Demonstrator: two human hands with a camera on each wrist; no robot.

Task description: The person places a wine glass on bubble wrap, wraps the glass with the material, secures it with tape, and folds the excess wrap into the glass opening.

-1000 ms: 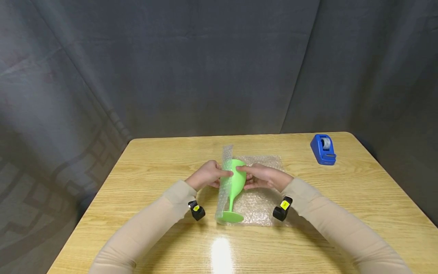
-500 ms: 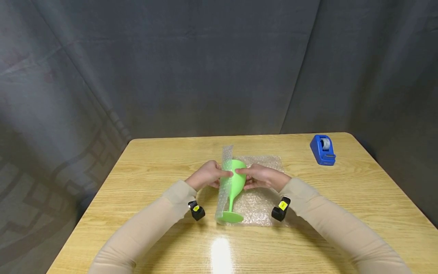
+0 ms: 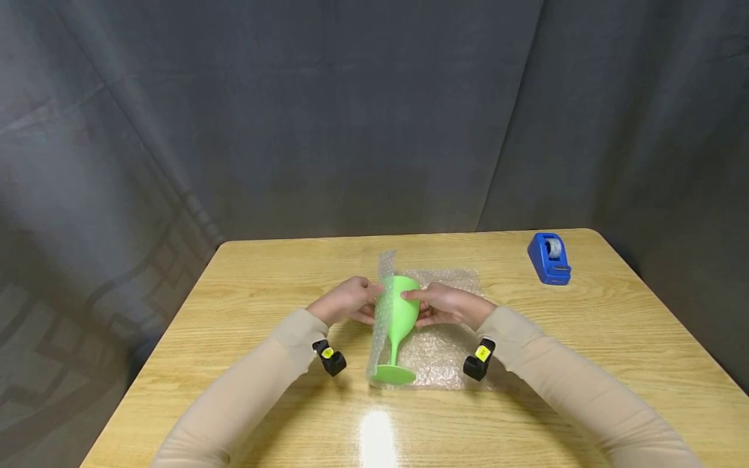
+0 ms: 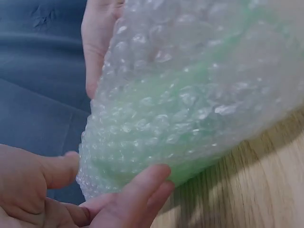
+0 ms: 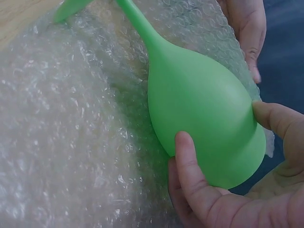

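Note:
A light green goblet point(image 3: 404, 315) lies on its side on a sheet of bubble wrap point(image 3: 447, 357), its round foot towards the near edge. The left part of the sheet is folded up along the goblet's left side. My right hand point(image 3: 449, 304) grips the goblet's bowl, thumb on one side and fingers on the other, as the right wrist view shows. At the raised flap, my left hand point(image 3: 351, 300) holds the bubble wrap point(image 4: 156, 114), with the fingers on its outer face and the thumb at its edge. The flap partly veils the goblet in the left wrist view.
A blue tape dispenser point(image 3: 549, 260) with a roll of clear tape stands at the back right of the wooden table point(image 3: 281, 273). Dark grey curtains point(image 3: 351, 130) hang behind the table and at both sides.
My left thumb has drawn back left from the goblet's bowl to the flap's edge, and the left wrist has shifted slightly left. My right hand keeps its grip on the bowl.

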